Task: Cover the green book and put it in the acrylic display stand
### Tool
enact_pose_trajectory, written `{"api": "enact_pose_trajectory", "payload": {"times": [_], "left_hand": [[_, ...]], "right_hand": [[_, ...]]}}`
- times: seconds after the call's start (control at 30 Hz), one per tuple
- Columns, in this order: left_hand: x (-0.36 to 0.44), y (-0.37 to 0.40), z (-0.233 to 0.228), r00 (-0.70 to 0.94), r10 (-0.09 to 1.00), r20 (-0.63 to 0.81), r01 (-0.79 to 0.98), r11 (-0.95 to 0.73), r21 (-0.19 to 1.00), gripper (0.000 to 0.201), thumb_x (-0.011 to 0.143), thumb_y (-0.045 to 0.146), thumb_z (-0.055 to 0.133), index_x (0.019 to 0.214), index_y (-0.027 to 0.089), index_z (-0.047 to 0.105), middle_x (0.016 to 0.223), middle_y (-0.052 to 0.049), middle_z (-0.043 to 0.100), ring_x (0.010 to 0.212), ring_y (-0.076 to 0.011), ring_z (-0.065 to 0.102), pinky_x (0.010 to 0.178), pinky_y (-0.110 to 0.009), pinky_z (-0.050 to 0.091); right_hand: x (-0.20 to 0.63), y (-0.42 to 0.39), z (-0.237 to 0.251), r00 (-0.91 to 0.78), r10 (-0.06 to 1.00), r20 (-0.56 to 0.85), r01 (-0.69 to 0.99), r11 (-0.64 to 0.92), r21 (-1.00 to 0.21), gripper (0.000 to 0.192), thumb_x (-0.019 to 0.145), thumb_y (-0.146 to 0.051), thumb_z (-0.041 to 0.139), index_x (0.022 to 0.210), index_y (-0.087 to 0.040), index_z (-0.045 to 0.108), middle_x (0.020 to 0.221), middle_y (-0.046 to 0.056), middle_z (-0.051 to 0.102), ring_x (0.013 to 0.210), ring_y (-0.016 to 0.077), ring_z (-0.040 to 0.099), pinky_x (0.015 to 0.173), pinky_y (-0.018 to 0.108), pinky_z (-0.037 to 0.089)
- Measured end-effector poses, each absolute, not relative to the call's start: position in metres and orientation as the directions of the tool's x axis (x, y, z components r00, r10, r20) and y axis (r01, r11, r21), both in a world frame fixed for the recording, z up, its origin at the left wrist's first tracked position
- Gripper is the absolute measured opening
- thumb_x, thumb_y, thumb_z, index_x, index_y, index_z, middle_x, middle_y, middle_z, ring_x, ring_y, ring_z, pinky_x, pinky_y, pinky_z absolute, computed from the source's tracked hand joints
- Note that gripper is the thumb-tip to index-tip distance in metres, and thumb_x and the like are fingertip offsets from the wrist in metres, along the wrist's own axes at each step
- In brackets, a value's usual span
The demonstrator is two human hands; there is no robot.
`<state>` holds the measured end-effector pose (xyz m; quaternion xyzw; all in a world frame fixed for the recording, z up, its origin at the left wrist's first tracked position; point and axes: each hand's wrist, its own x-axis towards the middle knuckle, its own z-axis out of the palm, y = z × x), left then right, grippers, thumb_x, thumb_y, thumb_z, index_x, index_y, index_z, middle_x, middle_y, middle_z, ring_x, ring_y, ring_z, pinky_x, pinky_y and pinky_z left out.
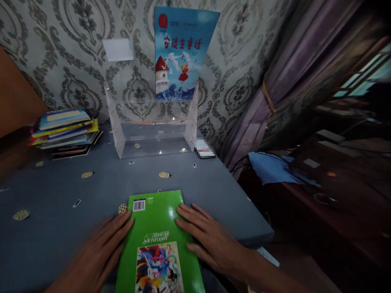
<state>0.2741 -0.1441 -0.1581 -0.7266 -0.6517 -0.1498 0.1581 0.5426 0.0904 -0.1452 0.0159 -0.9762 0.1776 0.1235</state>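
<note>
Head view: my left hand (97,254) and right hand (210,240) lie flat, grip released, flanking the green book (159,240) on the worktop (61,195); I'd best press evenly so it stays square.

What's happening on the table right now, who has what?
A person has both hands flat on a green book lying on the blue table: left hand at its left edge, right hand on its right side. Neither grips it. Behind stands a clear acrylic stand with a blue picture book upright in it; a stack of books lies at far left.
</note>
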Motion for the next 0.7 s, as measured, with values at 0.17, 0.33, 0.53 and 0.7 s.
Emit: {"api": "enact_pose_trajectory", "payload": {"times": [0.17,0.33,0.53,0.7], "left_hand": [[0.258,-0.174,-0.187,0.234,0.908,0.347,0.972,-0.217,-0.088,0.072,0.093,0.046,0.047,0.160,0.031,0.023,0.148,-0.001,0.056,0.130,-0.0222,0.059,0.100,-0.032,0.055],[0.256,-0.171,-0.212,0.214,0.899,0.383,0.976,-0.185,-0.111,0.075,0.094,0.057,0.044,0.160,0.028,0.024,0.147,-0.007,0.056,0.131,-0.0266,0.058,0.102,-0.039,0.052],[0.260,-0.160,-0.205,0.253,0.871,0.420,0.966,-0.209,-0.150,0.071,0.097,0.054,0.039,0.160,0.025,0.024,0.145,-0.008,0.057,0.129,-0.0252,0.060,0.097,-0.038,0.055],[0.261,-0.158,-0.183,0.168,0.883,0.438,0.985,-0.168,-0.038,0.072,0.097,0.056,0.042,0.160,0.028,0.022,0.150,-0.005,0.053,0.130,-0.0228,0.059,0.099,-0.033,0.056]], "right_hand": [[0.579,0.090,-0.135,-0.964,-0.039,0.263,-0.133,0.927,-0.351,0.082,0.090,-0.053,0.067,0.158,-0.024,0.032,0.156,0.015,0.042,0.148,0.0260,0.037,0.119,0.048,0.037],[0.584,0.093,-0.130,-0.986,-0.087,0.145,-0.136,0.915,-0.381,0.092,0.082,-0.047,0.078,0.158,-0.024,0.030,0.159,0.015,0.036,0.149,0.0281,0.033,0.122,0.049,0.033],[0.577,0.086,-0.142,-0.992,-0.050,0.119,-0.082,0.955,-0.286,0.077,0.085,-0.026,0.078,0.152,-0.019,0.042,0.157,0.018,0.039,0.150,0.0272,0.031,0.123,0.050,0.029],[0.570,0.092,-0.157,-0.949,-0.058,0.311,-0.161,0.935,-0.316,0.056,0.097,-0.044,0.061,0.146,-0.020,0.049,0.150,0.018,0.050,0.147,0.0255,0.037,0.119,0.050,0.036]]}}
